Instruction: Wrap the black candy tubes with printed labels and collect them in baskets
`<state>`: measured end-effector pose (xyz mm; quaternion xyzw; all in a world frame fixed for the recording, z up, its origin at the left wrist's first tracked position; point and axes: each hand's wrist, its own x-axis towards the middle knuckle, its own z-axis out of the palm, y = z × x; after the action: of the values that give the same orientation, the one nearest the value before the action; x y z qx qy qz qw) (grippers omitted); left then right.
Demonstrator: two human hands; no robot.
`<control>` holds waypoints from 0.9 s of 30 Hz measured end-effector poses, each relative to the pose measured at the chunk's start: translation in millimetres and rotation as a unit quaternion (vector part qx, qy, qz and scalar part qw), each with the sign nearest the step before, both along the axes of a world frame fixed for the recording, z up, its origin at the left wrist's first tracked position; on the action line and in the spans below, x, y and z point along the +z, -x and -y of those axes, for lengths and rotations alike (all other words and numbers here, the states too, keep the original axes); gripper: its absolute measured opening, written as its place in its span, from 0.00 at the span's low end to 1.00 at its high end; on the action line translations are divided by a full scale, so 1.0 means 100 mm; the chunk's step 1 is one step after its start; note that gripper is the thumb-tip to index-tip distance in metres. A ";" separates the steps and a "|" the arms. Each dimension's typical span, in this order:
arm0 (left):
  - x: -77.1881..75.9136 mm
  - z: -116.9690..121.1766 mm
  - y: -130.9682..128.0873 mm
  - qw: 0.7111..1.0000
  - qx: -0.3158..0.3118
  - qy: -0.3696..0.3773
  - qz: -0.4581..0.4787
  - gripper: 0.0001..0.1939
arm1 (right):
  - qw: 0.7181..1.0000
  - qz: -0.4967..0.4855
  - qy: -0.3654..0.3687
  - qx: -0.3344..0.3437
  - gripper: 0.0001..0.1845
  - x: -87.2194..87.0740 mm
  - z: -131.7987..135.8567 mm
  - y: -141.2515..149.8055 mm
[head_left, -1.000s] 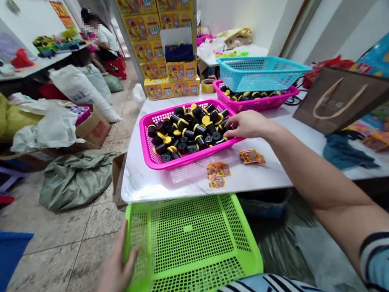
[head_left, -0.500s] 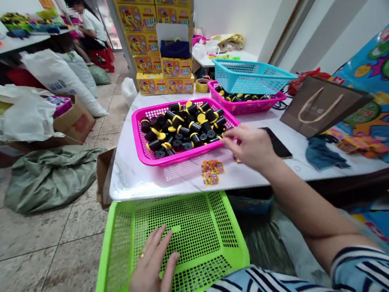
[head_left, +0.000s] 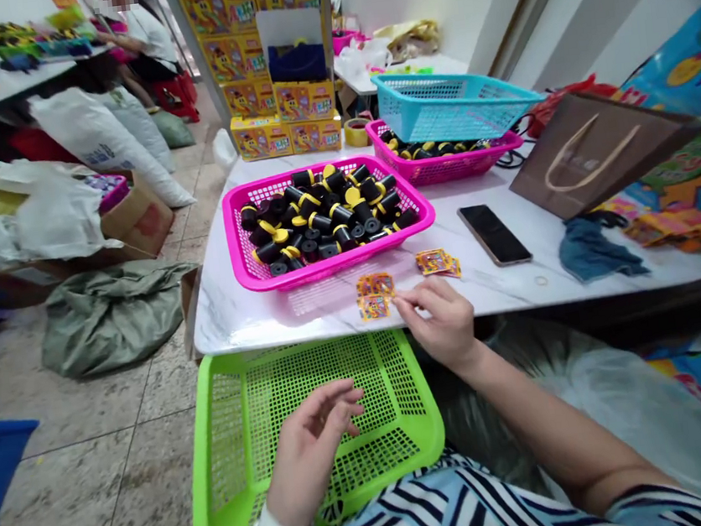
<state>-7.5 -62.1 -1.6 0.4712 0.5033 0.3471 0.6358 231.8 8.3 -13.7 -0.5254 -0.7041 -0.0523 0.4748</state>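
Note:
My right hand is over the table's front edge, thumb and forefinger pinched together at the right edge of a small pile of orange printed stickers. Whatever is between those fingertips is too small to make out. A second pile of the same stickers lies just behind this hand. My left hand, fingers loosely curled and apart, hovers over a green mesh basket below the table edge, holding nothing. Behind the stickers stands a pink basket filled with black cylinders with yellow caps.
A phone lies right of the stickers, near a brown paper bag. At the back, a blue basket rests on another pink basket. Yellow boxes are stacked behind. Sacks stand on the floor; a person sits farther off.
My right hand has moved from the pink basket's right corner down to the front sticker pile, uncovering the phone and second pile. My left hand has lifted and curled; the view has shifted.

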 end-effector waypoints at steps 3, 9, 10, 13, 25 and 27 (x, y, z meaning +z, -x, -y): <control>-0.06 -0.07 -0.13 0.996 0.069 0.024 0.055 0.18 | 0.995 0.047 -0.025 0.083 0.06 -0.02 0.30 0.35; -0.23 -0.06 -0.01 0.987 0.144 0.009 0.064 0.11 | 0.978 0.008 0.088 0.191 0.17 -0.23 0.61 0.75; -0.23 -0.05 0.04 0.989 0.137 0.010 0.051 0.11 | 0.970 -0.037 0.139 0.197 0.21 -0.24 0.61 0.75; -0.21 -0.03 0.17 0.999 0.053 0.007 -0.004 0.11 | 0.903 -0.155 0.321 0.241 0.24 -0.21 0.55 0.71; -0.41 -0.12 0.28 0.983 -0.017 -0.078 -0.166 0.20 | 0.631 -0.324 0.608 0.357 0.16 -0.34 0.52 0.90; -0.42 -0.11 0.27 0.982 -0.040 -0.085 -0.162 0.22 | 0.608 -0.333 0.630 0.350 0.17 -0.33 0.50 0.91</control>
<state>-34.9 -50.9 -43.6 0.5929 0.5491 0.2819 0.5172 140.6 -41.9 -46.4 -0.3893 -0.4874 0.7527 0.2107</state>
